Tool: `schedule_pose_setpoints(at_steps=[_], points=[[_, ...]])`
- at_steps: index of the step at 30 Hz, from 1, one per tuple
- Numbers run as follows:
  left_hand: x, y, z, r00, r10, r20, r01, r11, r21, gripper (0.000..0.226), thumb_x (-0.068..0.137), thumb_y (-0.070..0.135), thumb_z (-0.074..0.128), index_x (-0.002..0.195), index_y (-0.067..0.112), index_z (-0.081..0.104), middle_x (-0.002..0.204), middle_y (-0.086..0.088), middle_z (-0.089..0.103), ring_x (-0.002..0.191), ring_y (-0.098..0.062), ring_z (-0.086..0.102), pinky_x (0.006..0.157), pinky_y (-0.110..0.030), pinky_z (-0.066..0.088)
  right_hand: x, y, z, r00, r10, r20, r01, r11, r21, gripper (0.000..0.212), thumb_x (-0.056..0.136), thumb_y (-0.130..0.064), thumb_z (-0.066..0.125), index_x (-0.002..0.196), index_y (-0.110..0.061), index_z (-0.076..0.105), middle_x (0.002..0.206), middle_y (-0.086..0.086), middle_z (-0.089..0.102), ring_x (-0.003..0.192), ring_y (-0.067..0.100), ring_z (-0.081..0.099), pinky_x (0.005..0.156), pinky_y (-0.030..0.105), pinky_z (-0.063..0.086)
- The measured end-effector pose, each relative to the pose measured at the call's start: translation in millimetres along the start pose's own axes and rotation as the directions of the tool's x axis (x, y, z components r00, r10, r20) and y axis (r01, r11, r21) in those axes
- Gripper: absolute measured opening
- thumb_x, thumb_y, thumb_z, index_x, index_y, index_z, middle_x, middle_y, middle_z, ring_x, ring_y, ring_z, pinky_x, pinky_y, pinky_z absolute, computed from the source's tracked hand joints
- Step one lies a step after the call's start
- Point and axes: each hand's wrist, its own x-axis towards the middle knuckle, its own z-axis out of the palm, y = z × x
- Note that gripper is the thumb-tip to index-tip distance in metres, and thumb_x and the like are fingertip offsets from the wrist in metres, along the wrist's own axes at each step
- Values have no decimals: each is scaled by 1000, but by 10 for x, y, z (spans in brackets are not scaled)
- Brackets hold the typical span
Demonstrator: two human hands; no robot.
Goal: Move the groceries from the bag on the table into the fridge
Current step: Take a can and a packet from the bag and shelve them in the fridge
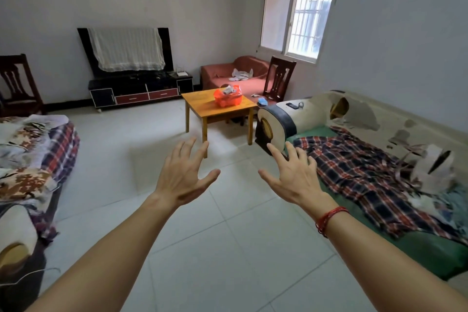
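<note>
An orange plastic bag [226,97] with groceries showing at its top sits on a small wooden table [202,105] across the room. My left hand [183,175] and my right hand [293,176] are stretched out in front of me over the tiled floor, fingers spread, palms down, holding nothing. Both hands are well short of the table. A red string bracelet circles my right wrist. No fridge is in view.
A sofa with a plaid cloth [374,180] runs along the right. Another covered sofa [33,159] is at the left. A TV stand [139,91], a red armchair [235,76] and a dark wooden chair [278,78] stand behind the table. White tiled floor [222,248] lies between.
</note>
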Motion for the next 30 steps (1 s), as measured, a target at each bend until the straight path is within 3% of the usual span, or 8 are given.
schedule_pose_setpoints(at_steps=[9,18,23,30], points=[[1263,-308,747,1000,-7,26,6,999,38,83,85,75,28,150,25,31,155,-11,31,143,-32,26,112,-50,35,1333,289,548,999,-18,36,18,1000,-3,74,94,-73,32,159,-42,12,167,13,18,151,35,18,120,58,17],[2900,-970,1480,999,-10,41,9,1000,21,84,84,74,27,151,23,33,154,-12,33,142,-34,26,114,-47,28,3230,359,1015,998,-23,53,25,999,-48,73,94,-73,32,158,-42,14,166,12,18,149,36,20,117,59,21],[3793,-1213,1799,998,-3,63,3,1000,3,87,83,76,22,153,24,29,159,-12,25,146,-34,21,117,-48,22,4111,429,1177,997,-14,77,18,998,-55,72,95,-72,33,158,-42,14,166,12,16,150,38,19,118,59,22],[4779,-1503,2383,995,-16,96,16,1000,-4,88,83,78,23,152,24,30,158,-14,28,145,-35,23,116,-51,25,5187,636,1547,995,-13,104,17,999,-39,72,95,-72,32,158,-41,15,166,13,18,150,39,19,119,61,20]])
